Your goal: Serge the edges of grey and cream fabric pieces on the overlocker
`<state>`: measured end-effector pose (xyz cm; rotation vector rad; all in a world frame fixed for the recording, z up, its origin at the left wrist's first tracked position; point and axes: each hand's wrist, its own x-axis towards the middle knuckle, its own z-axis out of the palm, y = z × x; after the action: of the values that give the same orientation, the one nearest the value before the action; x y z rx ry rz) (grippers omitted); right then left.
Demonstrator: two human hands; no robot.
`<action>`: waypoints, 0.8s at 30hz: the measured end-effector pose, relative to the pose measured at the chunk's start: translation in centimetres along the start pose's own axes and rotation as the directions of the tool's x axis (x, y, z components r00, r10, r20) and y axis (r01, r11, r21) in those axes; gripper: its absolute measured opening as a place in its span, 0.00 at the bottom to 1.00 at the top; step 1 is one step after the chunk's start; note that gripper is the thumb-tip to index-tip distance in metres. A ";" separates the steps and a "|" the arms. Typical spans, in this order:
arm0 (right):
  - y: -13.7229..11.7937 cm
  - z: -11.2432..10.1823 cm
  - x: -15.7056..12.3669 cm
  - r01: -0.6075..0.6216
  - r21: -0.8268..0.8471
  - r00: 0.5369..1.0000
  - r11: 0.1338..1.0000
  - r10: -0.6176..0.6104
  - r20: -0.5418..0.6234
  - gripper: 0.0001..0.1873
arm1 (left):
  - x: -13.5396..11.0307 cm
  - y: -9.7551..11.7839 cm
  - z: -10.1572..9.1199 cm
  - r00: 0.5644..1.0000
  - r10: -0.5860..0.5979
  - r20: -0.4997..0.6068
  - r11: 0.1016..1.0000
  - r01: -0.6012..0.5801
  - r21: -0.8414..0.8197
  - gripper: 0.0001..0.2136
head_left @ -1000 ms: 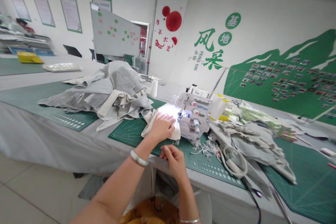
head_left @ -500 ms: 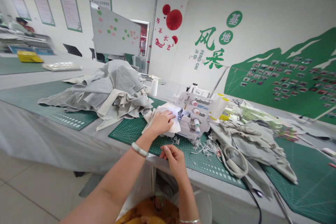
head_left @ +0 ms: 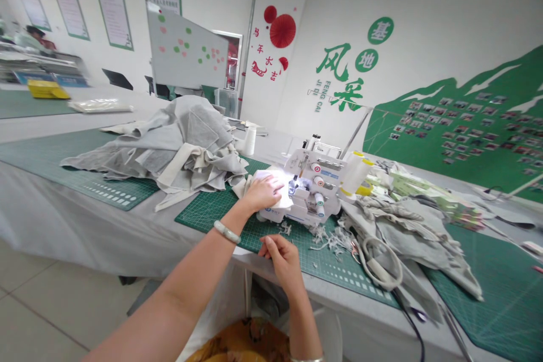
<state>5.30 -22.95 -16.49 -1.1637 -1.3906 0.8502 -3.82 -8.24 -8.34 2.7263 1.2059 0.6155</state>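
Note:
My left hand [head_left: 263, 192] lies palm down with its fingers stretched out on a pale piece of cloth [head_left: 285, 200]. That cloth rests at the lit needle area of a white overlock sewing machine [head_left: 330, 163], which has several coloured thread dials. Part of the cloth is hidden under the hand. At the table's front edge, below the machine, my right hand [head_left: 282, 260] is loosely closed with its thumb against curled fingers. No object shows in it. Thread and cloth trimmings [head_left: 333, 239] lie just to its right.
To the left rises a heap of grey cloth pieces [head_left: 186, 130], with a white thread cone [head_left: 249, 141] behind it. More grey cloth [head_left: 399, 232] lies right of the machine, beside large yellow-capped thread cones [head_left: 355, 175]. A green cutting mat [head_left: 207, 209] lies under the machine.
The cloth under my left hand has shifted slightly toward the front of the machine, and the hand has moved a little with it. My right hand stays where it was.

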 end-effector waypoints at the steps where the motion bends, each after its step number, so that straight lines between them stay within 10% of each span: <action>1: 0.0 0.0 0.0 0.000 -0.002 1.000 1.000 0.000 0.000 0.17 | 0.1 -0.1 0.0 1.000 -0.002 0.014 1.000 0.002 0.007 0.20; 24: 0.0 -0.1 0.0 0.000 -0.034 1.000 0.999 0.000 -0.008 0.18 | 3.5 -1.8 0.9 1.000 -0.003 0.029 0.998 0.005 -0.058 0.20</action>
<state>5.39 -22.97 -16.43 -1.1919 -1.4035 0.8233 -2.59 -4.41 -8.48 2.6745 1.1679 0.5988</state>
